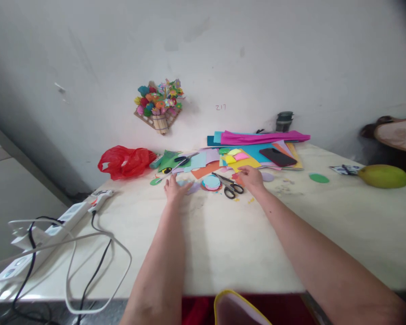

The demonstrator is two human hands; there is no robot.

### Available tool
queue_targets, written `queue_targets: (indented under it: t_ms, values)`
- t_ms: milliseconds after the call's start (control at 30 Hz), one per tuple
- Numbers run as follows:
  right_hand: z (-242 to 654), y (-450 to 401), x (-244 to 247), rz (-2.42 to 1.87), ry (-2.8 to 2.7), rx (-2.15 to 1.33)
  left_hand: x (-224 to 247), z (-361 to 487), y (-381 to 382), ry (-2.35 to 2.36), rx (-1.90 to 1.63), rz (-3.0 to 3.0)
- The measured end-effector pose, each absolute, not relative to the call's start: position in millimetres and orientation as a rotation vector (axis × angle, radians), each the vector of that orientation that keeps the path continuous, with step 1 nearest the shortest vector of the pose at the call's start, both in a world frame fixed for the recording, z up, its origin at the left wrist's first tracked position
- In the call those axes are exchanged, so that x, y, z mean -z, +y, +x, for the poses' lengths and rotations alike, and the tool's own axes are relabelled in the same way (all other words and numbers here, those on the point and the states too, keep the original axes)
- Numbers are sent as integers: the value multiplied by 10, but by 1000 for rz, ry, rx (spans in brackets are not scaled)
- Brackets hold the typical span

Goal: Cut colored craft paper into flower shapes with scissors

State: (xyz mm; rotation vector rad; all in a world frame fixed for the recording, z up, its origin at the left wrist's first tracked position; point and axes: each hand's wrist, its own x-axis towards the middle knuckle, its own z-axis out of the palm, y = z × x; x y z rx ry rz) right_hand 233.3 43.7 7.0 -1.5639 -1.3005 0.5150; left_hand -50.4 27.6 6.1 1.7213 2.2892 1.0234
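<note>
My left hand (176, 188) rests on the table with its fingers spread, touching pale purple and blue paper scraps (193, 187). My right hand (252, 178) has its fingers bent together at an orange-red paper piece (237, 178) and looks to be pinching it. Between the hands sits a small stack of round paper cutouts (211, 182), light blue on top. Black-handled scissors (229, 186) lie beside the stack, blades pointing away. A second pair of scissors (182, 160) rests on coloured paper sheets (199, 160) farther back.
At the back left is a red plastic bag (126, 161). A phone (278, 156) lies on coloured sheets at the back right, below a magenta roll (264, 137). Rightward are a green oval (319, 178) and a yellow-green fruit (384, 176). Cables trail from a power strip (50, 232).
</note>
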Motion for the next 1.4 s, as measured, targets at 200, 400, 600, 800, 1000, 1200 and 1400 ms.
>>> queue_targets:
  t_ms: [200, 400, 600, 800, 1000, 1200, 1400]
  values:
    - [2493, 468, -64, -1784, -1385, -292, -10, -447, 292, 2279, -728, 1850]
    - [2493, 464, -60, -1791, -1424, -265, 18, -488, 357, 2228, -780, 1857]
    - [2563, 416, -139, -1902, -1387, -262, 21, -444, 335, 2219, -660, 2027]
    - [2690, 352, -238, -1993, -1367, -223, -9, -405, 311, 2193, -612, 2100]
    - [2824, 376, -262, -1944, -1586, -282, -40, -356, 297, 2261, -631, 2108]
    - [2875, 416, -177, -1771, -2004, -368, -70, -296, 290, 2287, -702, 2102]
    - [2828, 436, -71, -1723, -2057, -307, -61, -263, 320, 2229, -773, 2186]
